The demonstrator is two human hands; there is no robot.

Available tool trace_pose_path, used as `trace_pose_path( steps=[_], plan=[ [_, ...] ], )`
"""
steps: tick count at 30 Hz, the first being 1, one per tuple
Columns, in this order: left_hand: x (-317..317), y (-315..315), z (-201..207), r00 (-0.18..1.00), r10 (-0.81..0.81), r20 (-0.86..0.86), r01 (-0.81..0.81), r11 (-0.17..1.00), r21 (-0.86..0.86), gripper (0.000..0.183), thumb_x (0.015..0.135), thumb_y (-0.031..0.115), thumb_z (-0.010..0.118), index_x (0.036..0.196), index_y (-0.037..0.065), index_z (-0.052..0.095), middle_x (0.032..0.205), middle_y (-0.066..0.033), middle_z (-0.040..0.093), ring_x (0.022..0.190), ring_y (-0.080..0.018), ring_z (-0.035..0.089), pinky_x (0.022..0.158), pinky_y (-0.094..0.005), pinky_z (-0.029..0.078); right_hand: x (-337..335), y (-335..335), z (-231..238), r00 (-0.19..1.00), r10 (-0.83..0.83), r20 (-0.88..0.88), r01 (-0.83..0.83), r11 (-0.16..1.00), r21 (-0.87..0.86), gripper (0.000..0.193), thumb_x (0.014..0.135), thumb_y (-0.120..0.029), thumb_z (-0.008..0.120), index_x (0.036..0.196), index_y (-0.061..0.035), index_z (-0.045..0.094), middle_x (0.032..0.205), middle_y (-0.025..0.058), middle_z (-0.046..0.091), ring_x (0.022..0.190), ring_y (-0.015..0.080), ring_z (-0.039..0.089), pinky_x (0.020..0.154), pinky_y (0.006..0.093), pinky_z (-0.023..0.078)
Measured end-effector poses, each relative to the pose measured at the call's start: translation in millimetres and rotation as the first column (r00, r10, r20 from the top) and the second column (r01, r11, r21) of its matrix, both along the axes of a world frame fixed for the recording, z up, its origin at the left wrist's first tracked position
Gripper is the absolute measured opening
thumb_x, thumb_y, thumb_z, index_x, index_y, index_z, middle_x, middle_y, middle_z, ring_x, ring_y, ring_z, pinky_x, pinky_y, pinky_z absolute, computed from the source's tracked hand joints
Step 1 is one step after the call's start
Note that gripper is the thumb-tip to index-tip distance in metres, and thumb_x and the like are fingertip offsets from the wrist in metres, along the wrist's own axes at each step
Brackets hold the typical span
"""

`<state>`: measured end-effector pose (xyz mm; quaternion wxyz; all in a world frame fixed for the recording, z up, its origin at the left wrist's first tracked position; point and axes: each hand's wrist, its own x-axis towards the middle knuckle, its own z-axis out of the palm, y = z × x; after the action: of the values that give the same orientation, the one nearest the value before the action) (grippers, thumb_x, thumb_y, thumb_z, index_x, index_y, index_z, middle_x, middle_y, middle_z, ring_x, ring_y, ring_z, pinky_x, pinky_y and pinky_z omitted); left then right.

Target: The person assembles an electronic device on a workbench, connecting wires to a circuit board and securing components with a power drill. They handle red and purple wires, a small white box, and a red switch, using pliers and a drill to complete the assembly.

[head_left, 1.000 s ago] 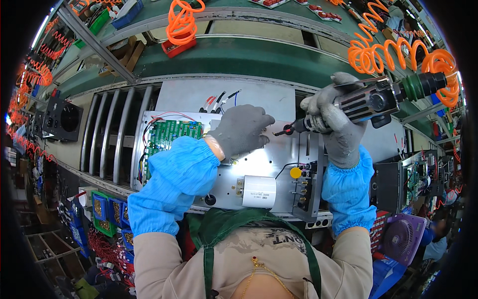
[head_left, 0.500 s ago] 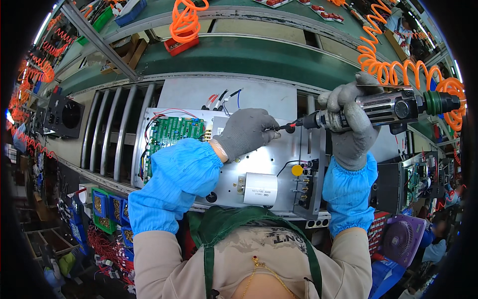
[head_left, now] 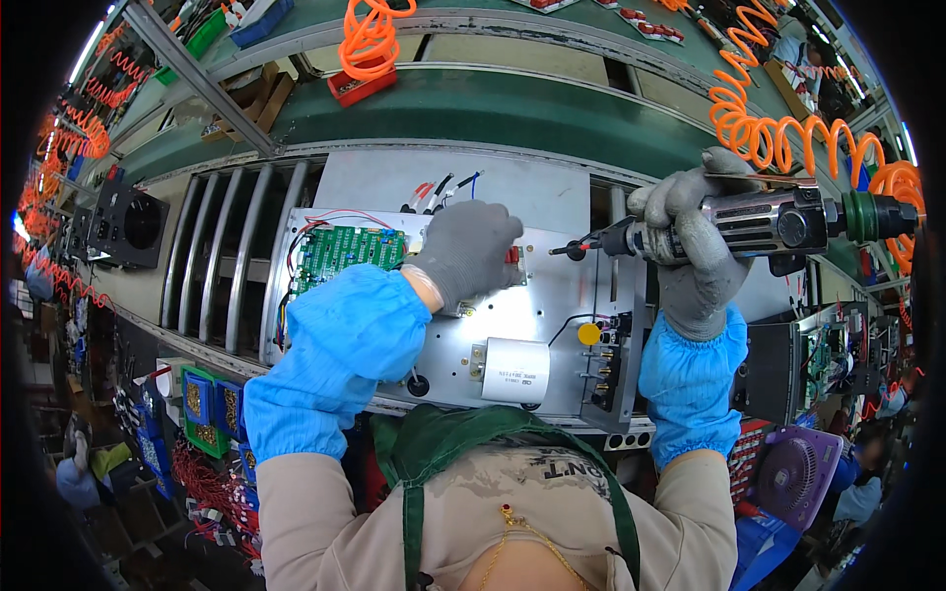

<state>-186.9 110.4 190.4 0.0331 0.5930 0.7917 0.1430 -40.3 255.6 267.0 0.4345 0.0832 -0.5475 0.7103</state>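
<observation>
Right hand grasping a power driver and left hand low over a silver metal plate.
The right hand (head_left: 702, 286), gloved in grey, has its grip wrapped around the power driver (head_left: 764, 221), whose slim bit (head_left: 570, 250) points left above the right part of the metal plate (head_left: 443, 369). The left hand (head_left: 461, 258), also gloved, bends its fingers beside a small red part (head_left: 512, 255) at the plate's middle; whether its grip is closed on that part, I cannot tell. A green circuit board (head_left: 340, 246) sits on the plate's far left, a white cylinder (head_left: 515, 370) near the middle of its near side, and a yellow disc (head_left: 589, 334) to the cylinder's right. Metal bars (head_left: 234, 261) lie left of the plate; farther off, an orange coiled hose (head_left: 369, 39) hangs over a red bin (head_left: 361, 89).
</observation>
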Motion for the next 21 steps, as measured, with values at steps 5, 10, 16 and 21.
trace_pose_path(
  steps=[5, 10, 16, 21],
  plan=[
    [9.5, 17.6, -0.2, 0.986, -0.08, -0.147, 0.001, 0.88, -0.475, 0.029, 0.063, 0.032, 0.073, 0.082, 0.011, 0.07, 0.082, -0.0077, 0.064, 0.081, -0.0236, 0.063, 0.069, -0.0361, 0.05, -1.9, -6.2, 2.3, 0.993, -0.045, 0.11, 0.046, 0.999, -0.002, 0.05, 0.076, 0.002, 0.063, 0.12, 0.003, 0.04, 0.075, 0.0102, 0.059, 0.068, 0.0194, 0.06, 0.074, 0.0414, 0.054],
    [5.8, 30.0, 8.9, 0.995, -0.103, -0.013, 0.073, 0.79, -0.608, 0.024, 0.064, 0.027, 0.069, 0.081, 0.011, 0.07, 0.082, -0.0089, 0.064, 0.08, -0.026, 0.065, 0.067, -0.0363, 0.051, -2.8, -8.0, 1.6, 0.984, -0.024, 0.178, 0.02, 0.999, 0.025, 0.05, 0.075, 0.003, 0.062, 0.12, 0.0035, 0.04, 0.075, 0.0099, 0.059, 0.07, 0.019, 0.061, 0.074, 0.0386, 0.054],
    [-6.1, 27.6, -9.6, 0.998, -0.024, -0.052, 0.005, 0.94, -0.34, 0.02, 0.065, 0.023, 0.064, 0.078, 0.008, 0.068, 0.079, -0.0123, 0.065, 0.076, -0.0282, 0.065, 0.066, -0.0382, 0.052, -13.4, -16.3, -2.8, 0.936, -0.091, 0.339, 0.073, 0.995, 0.066, 0.046, 0.076, 0.005, 0.057, 0.12, -0.0006, 0.043, 0.074, 0.0064, 0.056, 0.069, 0.0178, 0.058, 0.078, 0.0428, 0.053],
    [-4.4, 29.7, 4.8, 0.999, -0.044, -0.014, 0.034, 0.913, -0.406, 0.017, 0.067, 0.021, 0.064, 0.077, 0.008, 0.068, 0.077, -0.0123, 0.066, 0.076, -0.028, 0.066, 0.066, -0.038, 0.053, -24.0, -22.3, -8.3, 0.865, -0.108, 0.491, 0.061, 0.992, 0.112, 0.046, 0.073, 0.007, 0.059, 0.116, 0.0002, 0.045, 0.077, 0.0064, 0.059, 0.073, 0.016, 0.061, 0.073, 0.0357, 0.053]
  ],
)
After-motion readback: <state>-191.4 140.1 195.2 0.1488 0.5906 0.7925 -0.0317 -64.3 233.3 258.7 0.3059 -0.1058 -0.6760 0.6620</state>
